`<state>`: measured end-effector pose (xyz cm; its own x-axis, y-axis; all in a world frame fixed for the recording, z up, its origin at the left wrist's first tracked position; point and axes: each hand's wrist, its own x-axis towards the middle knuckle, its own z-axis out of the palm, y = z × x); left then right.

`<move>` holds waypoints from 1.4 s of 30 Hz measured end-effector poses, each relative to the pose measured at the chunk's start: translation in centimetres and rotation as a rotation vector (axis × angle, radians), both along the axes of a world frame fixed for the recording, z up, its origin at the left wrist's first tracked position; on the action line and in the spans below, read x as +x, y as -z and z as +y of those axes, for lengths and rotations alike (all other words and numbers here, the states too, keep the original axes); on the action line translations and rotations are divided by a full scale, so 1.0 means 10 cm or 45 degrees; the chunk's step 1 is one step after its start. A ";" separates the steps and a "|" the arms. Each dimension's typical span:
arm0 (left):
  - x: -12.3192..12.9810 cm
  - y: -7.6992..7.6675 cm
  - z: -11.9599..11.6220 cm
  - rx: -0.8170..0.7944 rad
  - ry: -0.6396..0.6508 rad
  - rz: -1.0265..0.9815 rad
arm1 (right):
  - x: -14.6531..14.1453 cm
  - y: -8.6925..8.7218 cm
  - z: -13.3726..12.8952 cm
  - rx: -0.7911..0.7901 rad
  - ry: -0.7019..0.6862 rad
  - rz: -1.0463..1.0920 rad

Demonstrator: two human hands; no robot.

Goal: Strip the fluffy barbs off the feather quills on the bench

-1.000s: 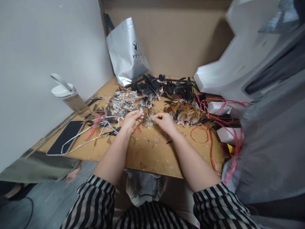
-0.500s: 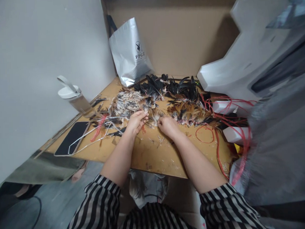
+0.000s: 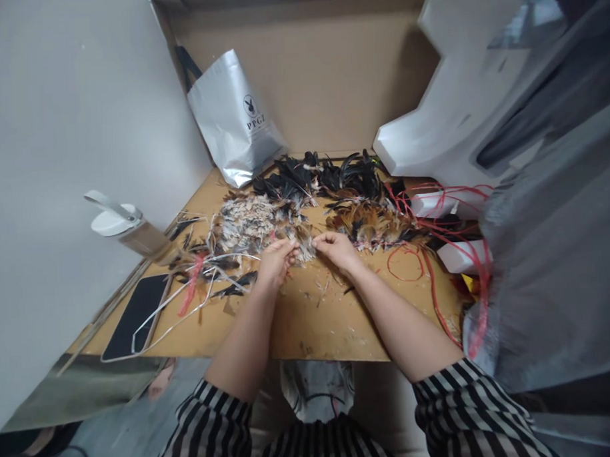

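Near the middle of the wooden table (image 3: 333, 321), my left hand (image 3: 279, 259) is closed in a pinch. My right hand (image 3: 336, 249) is pinched too, a small gap to its right. Whatever either hand holds is too small to make out. Pale brown feathers (image 3: 304, 238) lie between and behind the fingertips. A pile of grey-white feathers (image 3: 247, 220) is behind my left hand, and brown feathers (image 3: 372, 223) lie to the right behind my right hand. Black feathers (image 3: 346, 177) form a row at the back.
A silver bag (image 3: 236, 124) leans at the back left. On the left are a lidded cup (image 3: 129, 228), a dark phone (image 3: 135, 321), white straps (image 3: 207, 288) and thin sticks. Red string (image 3: 432, 291) hangs over the right edge, beside grey plastic sheeting (image 3: 561, 266).
The camera view has shifted, with the table's back items now further left. My right hand's fingers have lifted into a visible pinch; my left hand stays pinched near the feathers.
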<state>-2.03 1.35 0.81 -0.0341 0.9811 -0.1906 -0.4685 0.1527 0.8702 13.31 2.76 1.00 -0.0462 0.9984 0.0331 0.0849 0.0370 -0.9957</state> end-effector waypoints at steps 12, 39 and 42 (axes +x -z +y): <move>0.10 0.03 -0.03 -0.021 0.135 0.061 | -0.10 0.08 -0.04 0.215 -0.074 -0.033; 0.03 0.01 -0.05 0.002 0.371 0.051 | -0.10 0.01 -0.08 0.133 -0.059 0.164; 0.03 0.01 -0.06 -0.004 0.366 0.144 | -0.10 0.00 -0.09 0.124 -0.084 0.160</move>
